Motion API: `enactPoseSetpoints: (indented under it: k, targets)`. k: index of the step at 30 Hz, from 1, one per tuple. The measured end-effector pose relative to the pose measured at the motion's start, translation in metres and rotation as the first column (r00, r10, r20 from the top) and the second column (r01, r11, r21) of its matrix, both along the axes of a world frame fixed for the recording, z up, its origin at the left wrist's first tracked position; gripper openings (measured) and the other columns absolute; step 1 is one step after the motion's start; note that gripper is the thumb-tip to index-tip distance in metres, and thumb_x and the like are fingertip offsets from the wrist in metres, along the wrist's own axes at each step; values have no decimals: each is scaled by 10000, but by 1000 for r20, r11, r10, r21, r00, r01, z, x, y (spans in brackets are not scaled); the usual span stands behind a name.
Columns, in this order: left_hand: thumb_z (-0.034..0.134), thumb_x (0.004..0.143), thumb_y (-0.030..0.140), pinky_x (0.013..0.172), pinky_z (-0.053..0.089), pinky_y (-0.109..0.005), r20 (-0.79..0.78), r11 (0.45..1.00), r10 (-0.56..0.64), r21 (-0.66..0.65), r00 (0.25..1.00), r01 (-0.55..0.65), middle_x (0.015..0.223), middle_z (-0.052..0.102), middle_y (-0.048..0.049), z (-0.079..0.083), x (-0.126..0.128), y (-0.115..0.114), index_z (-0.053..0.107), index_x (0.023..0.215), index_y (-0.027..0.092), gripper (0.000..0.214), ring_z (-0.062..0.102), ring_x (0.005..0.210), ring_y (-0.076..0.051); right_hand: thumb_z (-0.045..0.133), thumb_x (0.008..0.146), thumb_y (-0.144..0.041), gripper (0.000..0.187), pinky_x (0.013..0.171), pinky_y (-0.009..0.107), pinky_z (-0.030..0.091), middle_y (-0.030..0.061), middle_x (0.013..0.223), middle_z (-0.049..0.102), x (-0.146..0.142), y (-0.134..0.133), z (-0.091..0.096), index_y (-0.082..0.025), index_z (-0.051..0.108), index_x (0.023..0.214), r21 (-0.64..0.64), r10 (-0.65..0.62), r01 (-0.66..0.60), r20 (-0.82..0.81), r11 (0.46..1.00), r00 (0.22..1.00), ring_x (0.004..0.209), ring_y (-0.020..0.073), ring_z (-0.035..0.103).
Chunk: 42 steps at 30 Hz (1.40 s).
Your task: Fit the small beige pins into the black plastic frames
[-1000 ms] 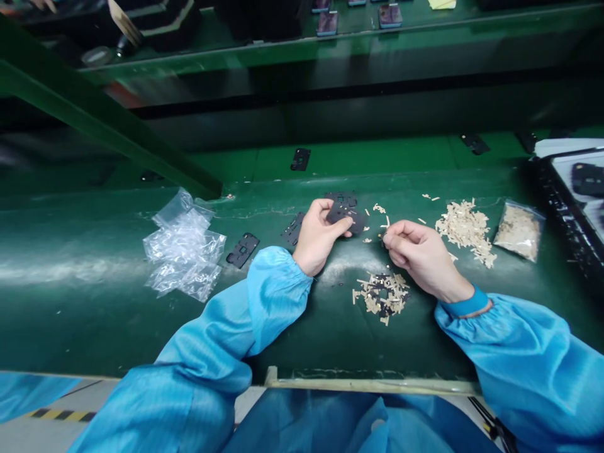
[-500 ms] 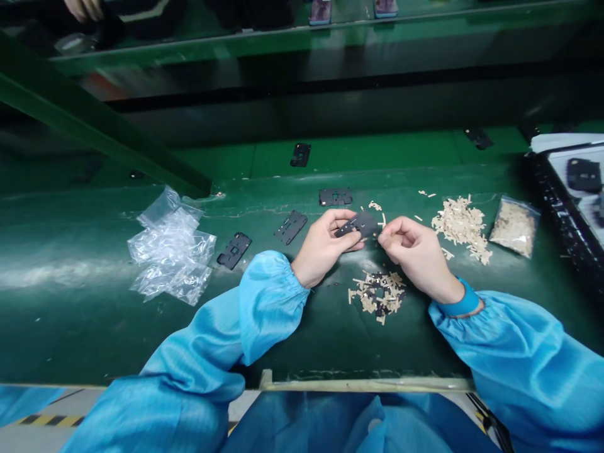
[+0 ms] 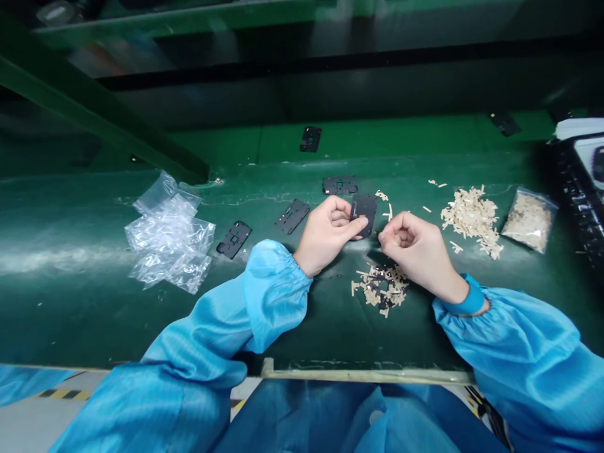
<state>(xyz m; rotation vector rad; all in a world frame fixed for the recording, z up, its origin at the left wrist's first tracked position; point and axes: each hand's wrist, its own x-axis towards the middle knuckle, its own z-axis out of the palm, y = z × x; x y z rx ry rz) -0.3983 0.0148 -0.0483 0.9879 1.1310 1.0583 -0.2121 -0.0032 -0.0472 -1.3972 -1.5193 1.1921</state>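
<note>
Left hand (image 3: 333,233) is holding a black perforated plate (image 3: 364,211) above the green bench (image 3: 292,340), thumb lying across its lower face, fingers curling behind. Right hand (image 3: 418,248) is hovering just beside the plate's right edge, thumb and forefinger tips pinching together; cannot tell whether a tiny piece is sitting between them. The two hands are staying apart. A blue wristband (image 3: 469,299) is circling the right wrist.

Below the plate, a mixed heap of beige and black bits (image 3: 383,292) is lying near the right hand. Farther right, a pile of beige strips (image 3: 472,217) is spreading loosely, a clear bag of beige pieces (image 3: 531,220) lying beside it. Two similar black plates are resting left of the left hand, the nearer one (image 3: 292,216) tilting, the farther one (image 3: 234,240) lying beyond it. Another plate (image 3: 340,185) is lying just behind the held one. Far left, clear plastic bags (image 3: 174,239) are overlapping in a stack.
</note>
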Motion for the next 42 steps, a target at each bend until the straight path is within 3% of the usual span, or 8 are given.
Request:
enactPoseSetpoints:
  k: [8, 14, 26, 42]
  targets:
    - [781, 757, 217, 624, 506, -218, -110, 987, 57, 158, 992, -39, 685, 571, 47, -7, 4, -2, 466, 744, 193, 316, 597, 650, -85, 673, 757, -158, 103, 512, 256, 379, -18, 630, 596, -1, -1, 2, -205, 583, 736, 31, 36, -41, 135, 999, 990, 532, 103, 487]
    - [771, 751, 193, 635, 498, -218, -142, 978, 71, 204, 987, -41, 699, 543, 47, -6, 5, -4, 466, 733, 194, 305, 562, 658, -82, 678, 756, -170, 101, 492, 252, 363, -23, 601, 573, -2, -1, 4, -204, 587, 728, 23, 42, -45, 105, 999, 994, 522, 100, 468]
    - [758, 761, 184, 665, 509, -230, -155, 975, 74, 217, 985, -39, 738, 570, 35, -5, 6, -4, 473, 733, 189, 287, 585, 688, -89, 662, 752, -176, 78, 497, 252, 372, -11, 617, 595, -6, 0, 6, -198, 596, 719, 20, 53, -57, 134, 998, 989, 528, 102, 479]
    - [776, 754, 187, 638, 493, -216, -120, 979, 55, 200, 991, -30, 704, 548, 45, -1, 5, -4, 490, 736, 188, 286, 570, 667, -81, 695, 727, -189, 72, 507, 253, 372, 1, 668, 625, -5, 2, 8, -190, 622, 730, -76, 37, -34, 35, 997, 999, 544, 98, 479]
